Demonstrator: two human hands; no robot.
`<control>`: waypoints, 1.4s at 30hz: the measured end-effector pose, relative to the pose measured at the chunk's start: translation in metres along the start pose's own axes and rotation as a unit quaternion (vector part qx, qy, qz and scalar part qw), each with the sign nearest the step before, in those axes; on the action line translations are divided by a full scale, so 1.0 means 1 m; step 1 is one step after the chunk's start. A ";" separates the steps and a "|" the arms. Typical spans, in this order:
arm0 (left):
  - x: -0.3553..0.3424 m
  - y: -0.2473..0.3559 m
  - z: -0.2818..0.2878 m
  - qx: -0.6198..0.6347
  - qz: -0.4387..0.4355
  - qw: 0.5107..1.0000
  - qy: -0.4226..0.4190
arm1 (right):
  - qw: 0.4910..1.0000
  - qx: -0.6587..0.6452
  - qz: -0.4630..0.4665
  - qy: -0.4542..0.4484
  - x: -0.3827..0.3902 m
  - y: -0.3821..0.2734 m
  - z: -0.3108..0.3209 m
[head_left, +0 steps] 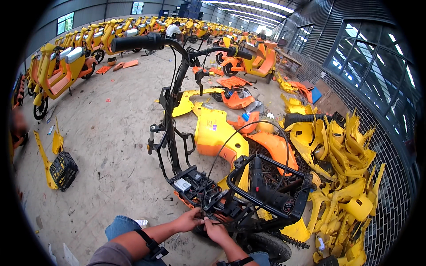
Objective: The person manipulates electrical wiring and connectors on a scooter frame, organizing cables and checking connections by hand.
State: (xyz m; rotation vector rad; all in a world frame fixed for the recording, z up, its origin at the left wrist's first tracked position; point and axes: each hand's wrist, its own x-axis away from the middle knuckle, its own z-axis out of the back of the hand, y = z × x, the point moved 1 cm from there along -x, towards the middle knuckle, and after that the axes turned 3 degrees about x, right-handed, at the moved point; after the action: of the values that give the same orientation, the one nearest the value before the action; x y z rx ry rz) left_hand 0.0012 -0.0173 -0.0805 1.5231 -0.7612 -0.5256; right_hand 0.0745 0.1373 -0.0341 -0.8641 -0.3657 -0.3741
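A stripped black scooter frame (169, 124) stands before me, with handlebars, dangling cables and a metal rear rack (235, 170). A silver electronic box (182, 185) sits in its lower wiring. My left hand (188, 220) and my right hand (215, 230) meet at the wiring below the rack, both with fingers pinched together; what exactly they hold is too small to make out. A black power drill (257, 177) lies inside the rack, near another dark cylindrical part. The rear tire (270, 248) shows beneath, partly hidden.
Yellow and orange body panels (337, 155) are heaped along the brick wall at right; more (214, 128) lie behind the frame. A black basket (64, 170) lies on the concrete floor (111, 155) at left. Rows of yellow scooters (66, 75) stand behind, near a seated person (173, 30).
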 end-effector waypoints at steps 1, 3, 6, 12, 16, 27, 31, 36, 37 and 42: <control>-0.001 -0.004 0.001 0.017 0.004 1.000 -0.002 | 1.000 0.005 -0.016 -0.006 0.002 -0.006 0.003; -0.003 -0.012 0.003 0.050 0.013 0.999 -0.009 | 1.000 0.009 -0.023 -0.008 0.002 -0.010 0.004; -0.003 -0.011 0.000 0.084 0.012 0.996 0.005 | 0.999 0.012 0.014 0.027 0.000 -0.004 0.001; -0.003 -0.003 -0.002 0.079 0.046 0.996 0.023 | 0.995 0.015 0.064 0.079 -0.002 -0.001 -0.004; -0.003 -0.002 -0.002 0.076 0.040 0.996 0.022 | 0.995 0.007 0.074 0.072 0.002 -0.008 -0.001; -0.002 0.017 -0.004 0.051 0.080 0.994 0.046 | 0.995 -0.020 0.083 0.046 -0.004 0.002 -0.008; -0.005 0.004 0.001 0.069 0.082 0.993 0.042 | 0.996 0.008 0.087 0.032 -0.001 -0.004 -0.006; -0.006 -0.001 0.002 0.068 0.086 0.993 0.053 | 0.997 0.036 0.064 0.011 0.000 -0.010 -0.002; -0.006 -0.001 0.001 0.077 0.087 0.992 0.055 | 0.998 0.040 0.058 0.001 0.000 -0.010 -0.001; -0.007 0.002 0.001 0.103 0.087 0.989 0.064 | 0.997 0.077 0.021 0.001 -0.002 -0.012 0.001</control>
State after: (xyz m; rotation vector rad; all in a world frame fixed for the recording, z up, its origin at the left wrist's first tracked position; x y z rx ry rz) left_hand -0.0040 -0.0128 -0.0796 1.6452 -0.8580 -0.2217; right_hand 0.0670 0.1312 -0.0268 -0.7202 -0.3695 -0.3042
